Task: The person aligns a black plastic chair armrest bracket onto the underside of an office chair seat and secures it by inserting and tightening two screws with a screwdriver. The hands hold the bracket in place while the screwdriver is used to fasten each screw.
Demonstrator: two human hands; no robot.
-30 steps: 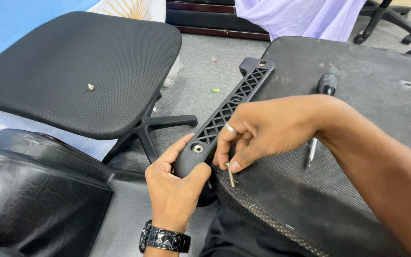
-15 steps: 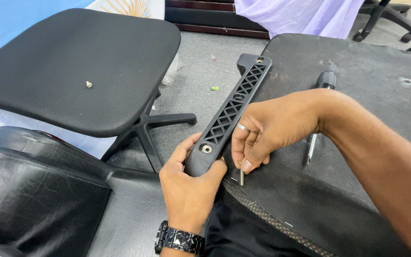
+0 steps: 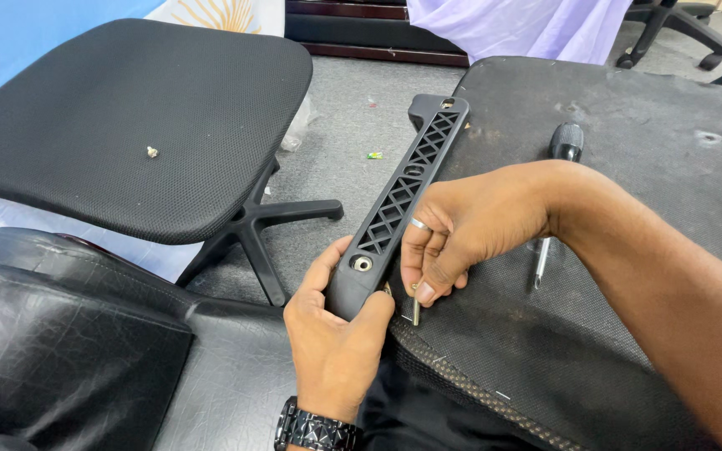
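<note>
Black lattice armrest bracket [image 3: 403, 205], angled, small screw [image 3: 416, 311] beside it

left hand [image 3: 336, 334] closed in a grip, right hand [image 3: 470, 230] fingertips pinched

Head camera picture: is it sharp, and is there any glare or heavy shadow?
Head view: sharp across the frame, light soft and even; faint sheen on the black leather cushion; only a soft shadow under the right hand, which holds a bolt by the black armrest bracket.
</note>
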